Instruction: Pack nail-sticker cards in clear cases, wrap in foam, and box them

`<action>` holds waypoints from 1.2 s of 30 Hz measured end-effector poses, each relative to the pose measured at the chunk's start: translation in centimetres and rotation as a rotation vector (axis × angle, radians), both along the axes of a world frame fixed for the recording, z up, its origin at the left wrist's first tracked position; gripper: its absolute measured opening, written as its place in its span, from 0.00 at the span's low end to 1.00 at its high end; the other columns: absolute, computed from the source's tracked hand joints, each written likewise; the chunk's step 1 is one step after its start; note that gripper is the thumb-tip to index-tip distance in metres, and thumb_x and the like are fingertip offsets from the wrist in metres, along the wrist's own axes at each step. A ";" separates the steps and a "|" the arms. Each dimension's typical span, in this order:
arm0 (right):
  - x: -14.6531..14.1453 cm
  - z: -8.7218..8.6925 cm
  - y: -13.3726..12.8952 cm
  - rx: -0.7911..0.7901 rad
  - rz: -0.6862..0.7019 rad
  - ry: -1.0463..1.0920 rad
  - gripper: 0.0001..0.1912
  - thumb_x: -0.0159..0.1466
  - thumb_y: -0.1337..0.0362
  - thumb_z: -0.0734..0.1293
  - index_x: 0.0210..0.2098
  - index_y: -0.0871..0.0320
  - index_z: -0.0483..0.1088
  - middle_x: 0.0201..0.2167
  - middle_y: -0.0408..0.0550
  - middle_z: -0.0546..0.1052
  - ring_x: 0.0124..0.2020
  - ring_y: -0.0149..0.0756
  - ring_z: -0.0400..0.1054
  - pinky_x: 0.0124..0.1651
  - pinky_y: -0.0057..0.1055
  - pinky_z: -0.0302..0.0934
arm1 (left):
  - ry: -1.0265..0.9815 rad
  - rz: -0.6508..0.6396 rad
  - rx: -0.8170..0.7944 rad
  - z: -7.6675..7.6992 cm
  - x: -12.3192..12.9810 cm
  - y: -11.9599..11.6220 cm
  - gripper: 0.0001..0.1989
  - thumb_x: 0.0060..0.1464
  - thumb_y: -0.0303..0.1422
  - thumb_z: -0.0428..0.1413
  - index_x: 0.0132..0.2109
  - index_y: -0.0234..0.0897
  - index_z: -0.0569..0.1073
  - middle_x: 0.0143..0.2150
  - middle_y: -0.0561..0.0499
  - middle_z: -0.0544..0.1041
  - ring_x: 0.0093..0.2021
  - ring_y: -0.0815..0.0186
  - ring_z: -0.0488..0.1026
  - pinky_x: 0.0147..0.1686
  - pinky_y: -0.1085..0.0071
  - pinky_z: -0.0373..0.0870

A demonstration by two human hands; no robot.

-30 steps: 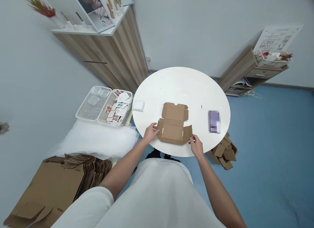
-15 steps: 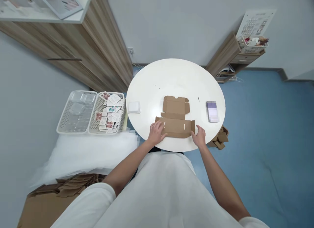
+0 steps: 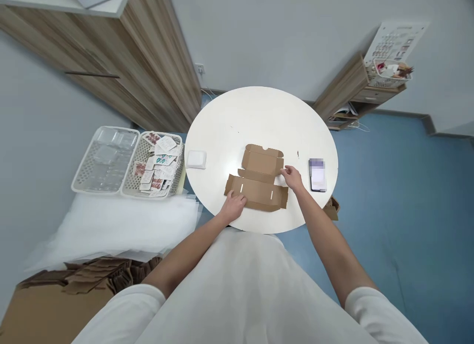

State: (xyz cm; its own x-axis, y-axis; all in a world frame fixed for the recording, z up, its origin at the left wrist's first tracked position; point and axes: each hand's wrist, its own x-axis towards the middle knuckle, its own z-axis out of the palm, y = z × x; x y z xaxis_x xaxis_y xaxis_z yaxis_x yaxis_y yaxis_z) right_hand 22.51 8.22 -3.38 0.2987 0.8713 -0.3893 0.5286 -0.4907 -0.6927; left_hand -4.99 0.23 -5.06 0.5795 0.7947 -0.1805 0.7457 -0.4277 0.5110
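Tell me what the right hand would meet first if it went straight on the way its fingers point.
The cardboard, most likely: the right hand points at the side edge of its far panel, fingertips at or just above it. Whether they touch is unclear.

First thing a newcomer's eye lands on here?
Probably the big white round table in the middle, with an unfolded brown cardboard box between the left hand and right hand. Next, the two white baskets left of it, one full of printed cards.
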 end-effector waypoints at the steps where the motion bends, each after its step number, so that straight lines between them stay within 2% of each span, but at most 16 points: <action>1: 0.2 -0.5 0.7 -0.006 -0.008 0.012 0.28 0.56 0.52 0.61 0.52 0.61 0.62 0.45 0.54 0.72 0.45 0.40 0.65 0.46 0.35 0.57 | -0.013 0.043 -0.035 0.0 0.1 -0.1 0.12 0.49 0.24 0.48 0.40 0.41 0.70 0.38 0.48 0.71 0.42 0.62 0.69 0.56 0.56 0.46; 4: 0.2 -1.9 2.0 -0.035 -0.009 0.041 0.25 0.56 0.55 0.60 0.50 0.60 0.63 0.40 0.52 0.74 0.38 0.37 0.68 0.43 0.34 0.59 | -0.024 0.134 -0.112 0.0 0.6 -0.5 0.12 0.49 0.23 0.48 0.39 0.42 0.70 0.37 0.48 0.71 0.43 0.62 0.69 0.53 0.60 0.53; 6: -0.1 -2.5 2.3 -0.040 0.036 0.054 0.21 0.56 0.58 0.58 0.47 0.59 0.66 0.34 0.48 0.75 0.33 0.35 0.68 0.39 0.32 0.59 | -0.034 0.130 -0.110 0.0 0.9 -0.6 0.12 0.49 0.24 0.49 0.41 0.42 0.69 0.39 0.47 0.70 0.43 0.61 0.69 0.51 0.62 0.56; 9: -0.4 -2.8 2.1 -0.011 0.127 0.036 0.18 0.55 0.61 0.57 0.42 0.58 0.69 0.23 0.43 0.72 0.28 0.33 0.65 0.35 0.30 0.57 | -0.017 0.078 -0.031 0.2 1.4 -0.4 0.18 0.47 0.25 0.51 0.48 0.40 0.66 0.47 0.43 0.68 0.48 0.58 0.66 0.50 0.61 0.57; 11: -0.5 -2.5 1.8 0.017 0.170 0.019 0.17 0.55 0.61 0.57 0.40 0.57 0.70 0.19 0.40 0.68 0.25 0.32 0.61 0.31 0.29 0.55 | 0.032 0.071 0.038 0.5 1.7 -0.1 0.25 0.45 0.26 0.53 0.53 0.38 0.63 0.54 0.40 0.63 0.55 0.54 0.60 0.54 0.58 0.52; 13: -0.5 -2.1 1.3 0.036 0.212 0.013 0.15 0.55 0.61 0.56 0.36 0.56 0.70 0.16 0.38 0.64 0.21 0.30 0.57 0.28 0.27 0.52 | 0.092 0.099 0.091 0.9 2.1 0.3 0.33 0.43 0.27 0.55 0.58 0.36 0.57 0.60 0.37 0.55 0.61 0.50 0.50 0.57 0.55 0.45; 16: -0.4 -1.4 0.6 0.052 0.279 0.000 0.12 0.56 0.61 0.55 0.28 0.56 0.68 0.15 0.37 0.60 0.19 0.29 0.52 0.25 0.27 0.49 | 0.196 0.142 0.113 1.4 2.7 1.1 0.45 0.38 0.32 0.60 0.62 0.34 0.48 0.65 0.37 0.42 0.64 0.49 0.36 0.59 0.52 0.35; 18: -0.4 -1.0 0.2 0.047 0.328 -0.027 0.11 0.56 0.61 0.55 0.26 0.55 0.67 0.15 0.38 0.59 0.19 0.29 0.51 0.25 0.26 0.48 | 0.271 0.136 0.109 1.6 3.0 1.6 0.51 0.35 0.35 0.62 0.63 0.34 0.43 0.65 0.38 0.39 0.64 0.49 0.31 0.59 0.51 0.33; 21: -0.4 -0.5 -0.3 0.014 0.409 -0.079 0.12 0.57 0.60 0.55 0.27 0.55 0.67 0.16 0.39 0.61 0.20 0.30 0.54 0.25 0.27 0.50 | 0.330 0.097 0.097 1.7 3.4 2.2 0.54 0.33 0.36 0.63 0.64 0.35 0.41 0.66 0.40 0.40 0.64 0.49 0.29 0.59 0.50 0.30; 24: -0.6 0.0 -0.9 0.003 0.442 -0.168 0.15 0.59 0.59 0.53 0.36 0.56 0.68 0.23 0.44 0.69 0.26 0.35 0.61 0.30 0.29 0.54 | 0.306 0.073 0.088 1.5 3.6 2.5 0.54 0.32 0.34 0.64 0.64 0.35 0.43 0.65 0.39 0.44 0.64 0.48 0.30 0.58 0.48 0.29; 26: -0.9 0.4 -1.6 0.078 0.426 -0.307 0.21 0.58 0.55 0.55 0.48 0.58 0.64 0.35 0.52 0.71 0.38 0.42 0.64 0.39 0.35 0.56 | 0.283 0.075 0.081 1.4 3.6 2.6 0.53 0.31 0.33 0.64 0.63 0.35 0.45 0.64 0.39 0.46 0.64 0.48 0.31 0.58 0.48 0.29; 28: -1.3 0.8 -2.6 0.196 0.484 -0.453 0.34 0.55 0.51 0.59 0.57 0.60 0.52 0.50 0.59 0.65 0.51 0.49 0.57 0.49 0.42 0.50 | 0.278 0.079 0.075 1.2 3.6 2.7 0.52 0.32 0.34 0.64 0.63 0.36 0.46 0.64 0.39 0.48 0.64 0.47 0.32 0.58 0.47 0.30; 30: -1.9 0.9 -3.9 0.270 0.706 -0.513 0.44 0.51 0.47 0.63 0.61 0.60 0.44 0.58 0.59 0.55 0.59 0.51 0.47 0.56 0.45 0.42 | 0.283 0.080 0.077 1.1 3.7 2.7 0.51 0.32 0.35 0.63 0.62 0.37 0.47 0.64 0.39 0.48 0.64 0.47 0.32 0.58 0.47 0.31; 31: -2.3 0.8 -4.5 0.276 0.822 -0.528 0.48 0.49 0.46 0.64 0.61 0.59 0.42 0.60 0.58 0.52 0.61 0.51 0.42 0.57 0.46 0.38 | 0.283 0.080 0.081 1.1 3.8 2.8 0.50 0.33 0.35 0.63 0.62 0.37 0.48 0.64 0.39 0.48 0.64 0.47 0.32 0.58 0.46 0.32; 33: -3.0 0.4 -5.6 0.255 0.955 -0.577 0.54 0.46 0.46 0.67 0.62 0.59 0.38 0.62 0.58 0.47 0.63 0.52 0.36 0.58 0.48 0.33 | 0.278 0.080 0.090 1.1 4.0 2.8 0.49 0.33 0.35 0.63 0.62 0.37 0.49 0.64 0.39 0.49 0.64 0.46 0.32 0.58 0.46 0.32; 36: -3.8 -0.7 -6.4 0.189 0.984 -0.654 0.57 0.44 0.49 0.69 0.62 0.59 0.34 0.63 0.58 0.44 0.63 0.52 0.33 0.58 0.51 0.30 | 0.264 0.083 0.104 1.5 4.2 2.6 0.50 0.32 0.35 0.64 0.62 0.37 0.49 0.64 0.39 0.49 0.64 0.47 0.32 0.58 0.47 0.33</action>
State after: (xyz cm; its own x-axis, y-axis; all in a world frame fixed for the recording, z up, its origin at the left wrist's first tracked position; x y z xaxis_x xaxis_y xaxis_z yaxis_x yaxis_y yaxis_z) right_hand 18.69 1.77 -4.03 -0.4345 0.8644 -0.2531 0.8995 0.4024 -0.1700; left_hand -0.78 2.84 -3.61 0.4552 0.8598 -0.2314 0.8818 -0.3994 0.2507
